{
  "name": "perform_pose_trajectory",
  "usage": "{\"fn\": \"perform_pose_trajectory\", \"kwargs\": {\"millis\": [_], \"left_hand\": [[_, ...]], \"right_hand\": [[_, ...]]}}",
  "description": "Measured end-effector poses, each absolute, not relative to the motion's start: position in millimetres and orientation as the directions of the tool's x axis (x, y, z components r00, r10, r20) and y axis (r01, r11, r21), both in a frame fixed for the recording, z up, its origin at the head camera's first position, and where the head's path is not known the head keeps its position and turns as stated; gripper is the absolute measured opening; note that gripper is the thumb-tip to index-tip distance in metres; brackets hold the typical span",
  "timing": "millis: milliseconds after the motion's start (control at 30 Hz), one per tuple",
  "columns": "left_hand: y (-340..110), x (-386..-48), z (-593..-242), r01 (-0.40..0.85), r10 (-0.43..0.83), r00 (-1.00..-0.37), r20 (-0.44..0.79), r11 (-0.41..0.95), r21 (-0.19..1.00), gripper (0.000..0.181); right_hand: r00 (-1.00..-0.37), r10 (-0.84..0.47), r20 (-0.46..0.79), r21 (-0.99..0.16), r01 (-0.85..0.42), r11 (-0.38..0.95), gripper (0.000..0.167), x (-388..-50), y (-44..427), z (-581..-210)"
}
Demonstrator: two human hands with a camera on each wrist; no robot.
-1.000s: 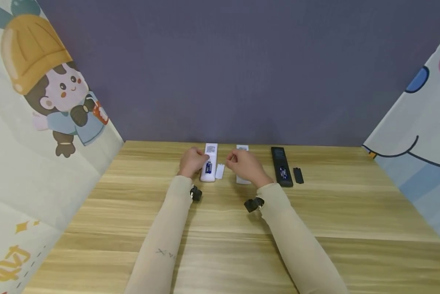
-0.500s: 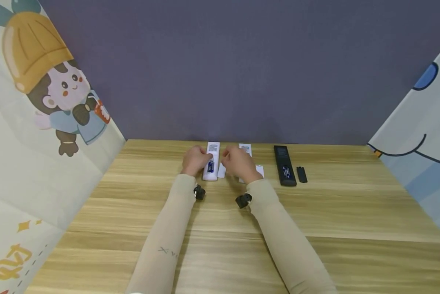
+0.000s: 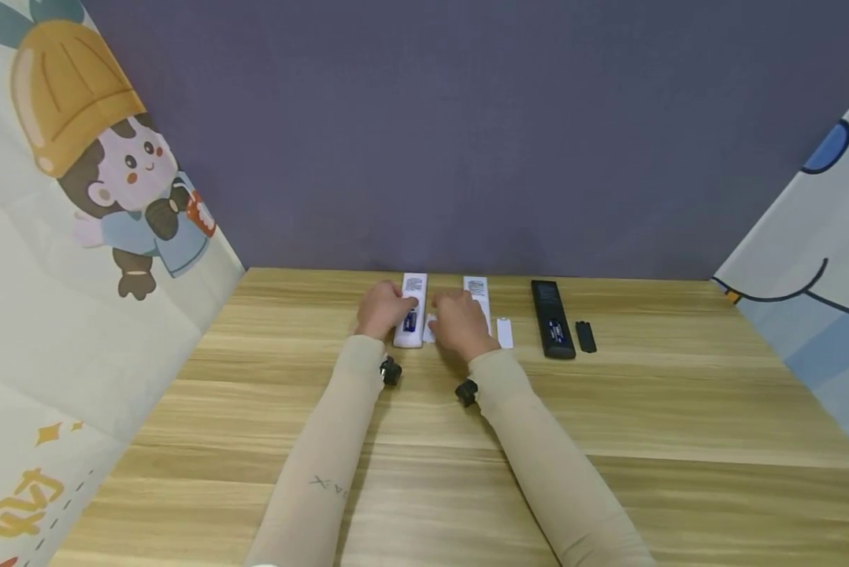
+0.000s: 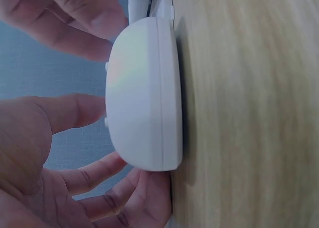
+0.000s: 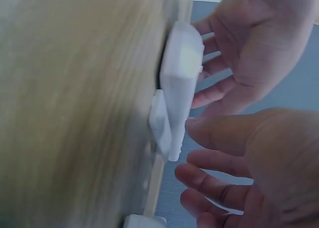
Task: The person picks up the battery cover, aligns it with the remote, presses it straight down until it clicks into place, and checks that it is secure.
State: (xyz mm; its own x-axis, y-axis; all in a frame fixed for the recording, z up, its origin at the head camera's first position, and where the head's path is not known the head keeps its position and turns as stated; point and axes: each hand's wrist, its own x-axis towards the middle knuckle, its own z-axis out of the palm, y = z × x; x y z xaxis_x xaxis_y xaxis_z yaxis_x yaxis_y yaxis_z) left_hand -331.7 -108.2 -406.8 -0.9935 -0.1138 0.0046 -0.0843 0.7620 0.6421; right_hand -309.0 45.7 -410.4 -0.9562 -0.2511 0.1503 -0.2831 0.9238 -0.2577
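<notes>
In the head view a white remote control lies back up, batteries showing in its uncovered compartment. My left hand holds it from the left, thumb over the top and fingers along the side, as the left wrist view shows on the remote's rounded end. My right hand hovers just right of this remote, over a small white battery cover. In the right wrist view that cover sits against the remote's side; the right fingers are loosely bent, and their contact with it is unclear.
A second white remote lies partly behind my right hand, with a white battery cover to its right. Farther right are a black remote with batteries showing and its black cover. A dark partition rises behind the table.
My right hand has moved left and lower, closer to the cover by the first remote, revealing the other white cover. My left hand stays on the remote. The head view has shifted slightly.
</notes>
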Motion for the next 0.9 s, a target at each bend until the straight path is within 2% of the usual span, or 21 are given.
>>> {"fn": "perform_pose_trajectory", "kwargs": {"millis": [133, 333, 900], "left_hand": [[-107.4, -330.8, -406.3, -0.084, -0.112, -0.994, 0.003, 0.763, 0.641, 0.03], [-106.6, -331.6, -408.0, -0.087, -0.114, -0.994, 0.0, 0.761, 0.643, 0.032], [-104.1, -334.1, -412.0, -0.094, -0.132, -0.991, 0.019, 0.792, 0.604, 0.038]], "right_hand": [[-0.96, -0.256, 0.116, -0.211, -0.276, 0.938, 0.04, -308.5, 44.0, -413.2], [-0.963, -0.262, 0.068, -0.205, -0.27, 0.941, 0.051, -307.9, 41.8, -417.0], [-0.968, -0.251, 0.009, -0.203, -0.248, 0.947, 0.04, -305.0, 38.7, -418.2]]}}
